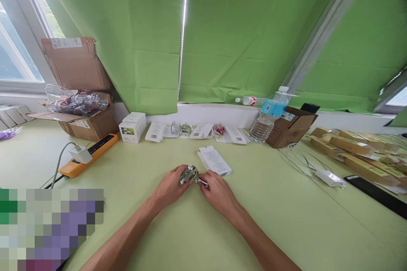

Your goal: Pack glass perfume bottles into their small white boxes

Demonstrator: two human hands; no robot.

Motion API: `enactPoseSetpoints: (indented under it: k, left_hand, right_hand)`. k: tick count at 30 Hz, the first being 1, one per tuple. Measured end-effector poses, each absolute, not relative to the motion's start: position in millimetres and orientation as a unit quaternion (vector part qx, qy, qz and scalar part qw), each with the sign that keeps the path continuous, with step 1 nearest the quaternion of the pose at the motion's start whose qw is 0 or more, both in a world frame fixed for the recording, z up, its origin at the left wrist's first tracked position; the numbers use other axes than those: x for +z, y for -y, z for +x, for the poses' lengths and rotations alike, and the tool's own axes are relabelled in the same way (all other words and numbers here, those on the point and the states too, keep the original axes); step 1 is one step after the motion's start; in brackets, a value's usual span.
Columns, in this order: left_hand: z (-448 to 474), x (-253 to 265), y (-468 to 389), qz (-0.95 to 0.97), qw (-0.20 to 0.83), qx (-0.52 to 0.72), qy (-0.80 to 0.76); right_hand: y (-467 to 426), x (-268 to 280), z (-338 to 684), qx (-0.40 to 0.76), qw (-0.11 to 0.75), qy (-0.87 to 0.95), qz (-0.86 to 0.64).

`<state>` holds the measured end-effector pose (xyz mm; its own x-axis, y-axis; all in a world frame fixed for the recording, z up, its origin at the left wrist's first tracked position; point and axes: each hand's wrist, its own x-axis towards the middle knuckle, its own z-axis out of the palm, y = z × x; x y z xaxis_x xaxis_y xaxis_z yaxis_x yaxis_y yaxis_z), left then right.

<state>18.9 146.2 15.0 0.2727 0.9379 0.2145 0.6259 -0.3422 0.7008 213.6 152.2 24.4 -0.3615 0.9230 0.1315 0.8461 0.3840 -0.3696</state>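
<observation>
My left hand [173, 184] is closed around a shiny, glassy-looking rounded piece [190, 173], silvery with greenish tints, just above the table or on it. Opposite it, my right hand [218, 190] pinches a narrow shiny piece [203, 182] with a dark reddish tint. The two pieces meet or nearly meet between my hands; whether they are joined I cannot tell. Just behind my right hand lies a flat white printed carton [214, 161], its far flap open.
Along the wall stand white boxes [132, 127], small cartons beside a green-tinted ornament [186, 129] and a red one [219, 130], and a large water bottle [269, 116]. An orange power strip [90, 154] lies left; a white charger [330, 178] and black phone-like slab [378, 194] lie right.
</observation>
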Motion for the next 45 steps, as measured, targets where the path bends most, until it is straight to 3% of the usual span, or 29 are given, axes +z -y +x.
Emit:
enactPoseSetpoints:
  k: [45]
  left_hand:
    - [19.2, 16.6, -144.2, 0.772, 0.225, 0.302, -0.513]
  right_hand:
    - [-151.0, 21.2, 214.5, 0.124, 0.181, 0.816, -0.535]
